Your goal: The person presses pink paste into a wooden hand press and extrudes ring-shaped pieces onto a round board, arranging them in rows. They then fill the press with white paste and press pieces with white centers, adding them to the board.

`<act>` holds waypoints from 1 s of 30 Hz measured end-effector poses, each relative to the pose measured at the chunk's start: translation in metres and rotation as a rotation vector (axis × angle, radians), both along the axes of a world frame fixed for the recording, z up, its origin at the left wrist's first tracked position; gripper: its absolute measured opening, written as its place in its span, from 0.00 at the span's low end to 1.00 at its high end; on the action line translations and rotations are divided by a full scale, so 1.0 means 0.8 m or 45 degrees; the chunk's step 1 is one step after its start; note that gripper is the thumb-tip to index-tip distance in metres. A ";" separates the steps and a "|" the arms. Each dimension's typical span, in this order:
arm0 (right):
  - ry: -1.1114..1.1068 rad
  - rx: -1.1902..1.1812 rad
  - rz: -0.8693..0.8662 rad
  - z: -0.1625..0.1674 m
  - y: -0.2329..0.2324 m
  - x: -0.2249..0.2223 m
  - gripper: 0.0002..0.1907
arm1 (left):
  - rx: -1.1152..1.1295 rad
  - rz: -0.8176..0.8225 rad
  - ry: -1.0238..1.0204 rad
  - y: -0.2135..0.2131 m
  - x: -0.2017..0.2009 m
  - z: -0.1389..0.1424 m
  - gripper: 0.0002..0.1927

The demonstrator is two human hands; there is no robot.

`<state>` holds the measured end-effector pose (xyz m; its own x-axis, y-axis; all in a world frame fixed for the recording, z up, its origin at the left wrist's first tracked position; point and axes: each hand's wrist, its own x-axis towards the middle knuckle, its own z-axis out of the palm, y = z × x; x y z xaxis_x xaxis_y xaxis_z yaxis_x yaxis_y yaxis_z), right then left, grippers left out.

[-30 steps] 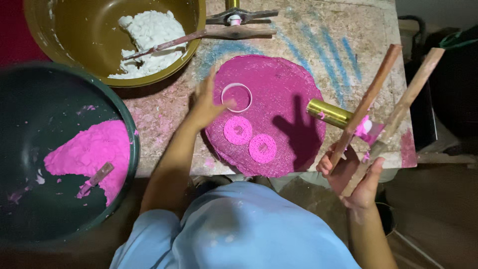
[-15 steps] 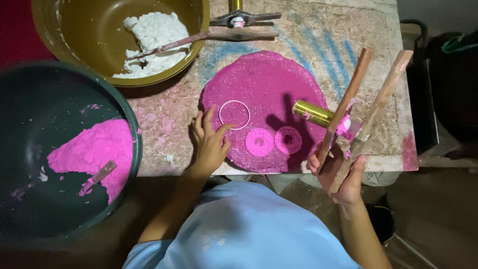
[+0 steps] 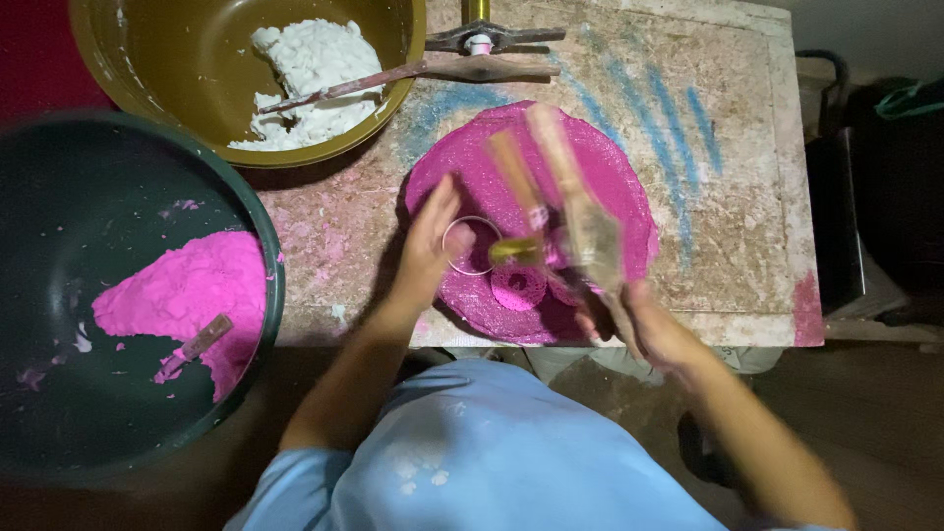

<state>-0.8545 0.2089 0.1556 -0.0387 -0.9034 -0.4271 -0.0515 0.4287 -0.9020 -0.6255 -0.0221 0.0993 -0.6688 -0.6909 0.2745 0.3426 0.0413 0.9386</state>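
Two blurred sticks [image 3: 551,197]; grip unclear

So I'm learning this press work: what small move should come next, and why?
Probably lower the two-handled press tool in the right hand onto the pink dough disc; it hovers blurred above the pressed rounds, while the left hand steadies the ring cutter.
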 end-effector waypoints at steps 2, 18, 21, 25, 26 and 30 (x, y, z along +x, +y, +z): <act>-0.056 0.299 0.135 0.009 -0.027 -0.003 0.44 | 0.920 -0.612 0.746 -0.032 -0.021 0.012 0.43; 0.786 0.305 0.429 0.061 -0.182 0.032 0.49 | 1.151 -0.188 1.209 -0.109 -0.036 -0.031 0.25; 0.827 0.507 0.474 0.068 -0.180 0.031 0.48 | 1.174 -0.131 1.196 -0.100 -0.043 -0.045 0.24; 0.877 0.542 0.428 0.076 -0.177 0.017 0.47 | 1.354 -0.052 1.223 -0.088 -0.075 -0.056 0.23; 0.920 0.461 0.425 0.077 -0.177 0.014 0.46 | 1.403 -0.046 1.221 -0.089 -0.081 -0.057 0.22; 1.041 0.243 0.371 0.066 -0.182 0.011 0.42 | 1.355 -0.069 1.208 -0.112 -0.093 -0.049 0.22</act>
<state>-0.8460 0.0635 0.2088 -0.1773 -0.8412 -0.5109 -0.7788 0.4373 -0.4497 -0.6998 -0.1114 0.0600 -0.5602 -0.8283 0.0012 0.8264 -0.5590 -0.0681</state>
